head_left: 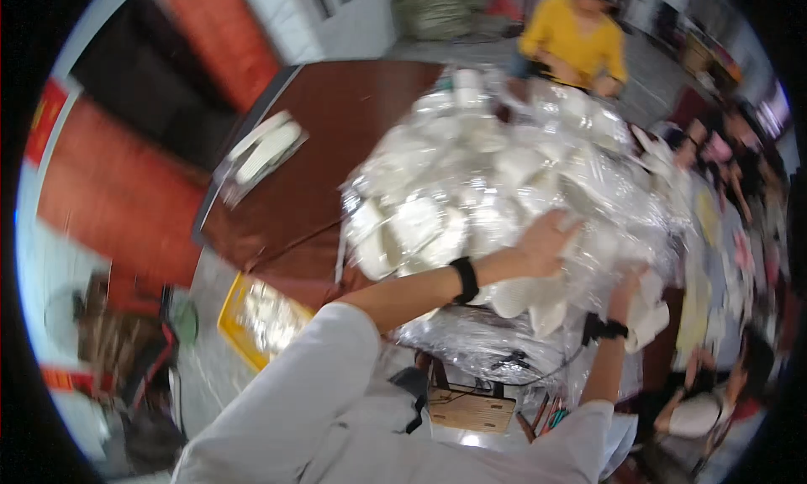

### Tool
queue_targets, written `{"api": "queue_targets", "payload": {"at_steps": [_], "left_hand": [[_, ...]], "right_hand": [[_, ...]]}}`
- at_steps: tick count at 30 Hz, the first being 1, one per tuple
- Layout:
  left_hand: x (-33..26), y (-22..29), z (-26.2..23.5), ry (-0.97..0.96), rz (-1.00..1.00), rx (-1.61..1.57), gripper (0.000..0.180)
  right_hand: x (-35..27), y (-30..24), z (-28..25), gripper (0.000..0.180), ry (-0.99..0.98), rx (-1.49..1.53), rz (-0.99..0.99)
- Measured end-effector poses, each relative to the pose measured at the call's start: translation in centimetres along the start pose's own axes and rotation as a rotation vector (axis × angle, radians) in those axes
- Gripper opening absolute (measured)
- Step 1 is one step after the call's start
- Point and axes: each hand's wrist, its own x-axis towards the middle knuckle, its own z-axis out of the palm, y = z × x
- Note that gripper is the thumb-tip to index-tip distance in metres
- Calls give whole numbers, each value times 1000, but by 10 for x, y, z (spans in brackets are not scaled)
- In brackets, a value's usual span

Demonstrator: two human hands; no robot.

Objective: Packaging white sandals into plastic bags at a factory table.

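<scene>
A large heap of white slipper-like pieces in clear plastic bags covers the right part of the brown table. My left hand reaches across the front of the heap, fingers stretched apart on the plastic, gripping nothing that I can see. To its right my right hand is pushed in among the bags at the near right edge; blur and plastic hide its fingers. Loose white pieces lie just under my left hand. Both wrists wear black bands. Clear plastic sheeting hangs over the near edge.
On the left of the brown table lies one bagged pair of white slippers. A yellow crate with shiny wrapped things stands on the floor by the table. Across the table is a person in yellow; other people sit along the right.
</scene>
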Motion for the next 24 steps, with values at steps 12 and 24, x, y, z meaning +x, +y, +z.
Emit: {"api": "queue_targets", "payload": {"at_steps": [12,24], "left_hand": [[-305,-30,-52,-116,-172,-683,44],[-683,-100,23,385,-1038,-590,43]], "right_hand": [[2,-95,5,51,124,271,259],[-114,-564,-102,36,-556,1107,337]]}}
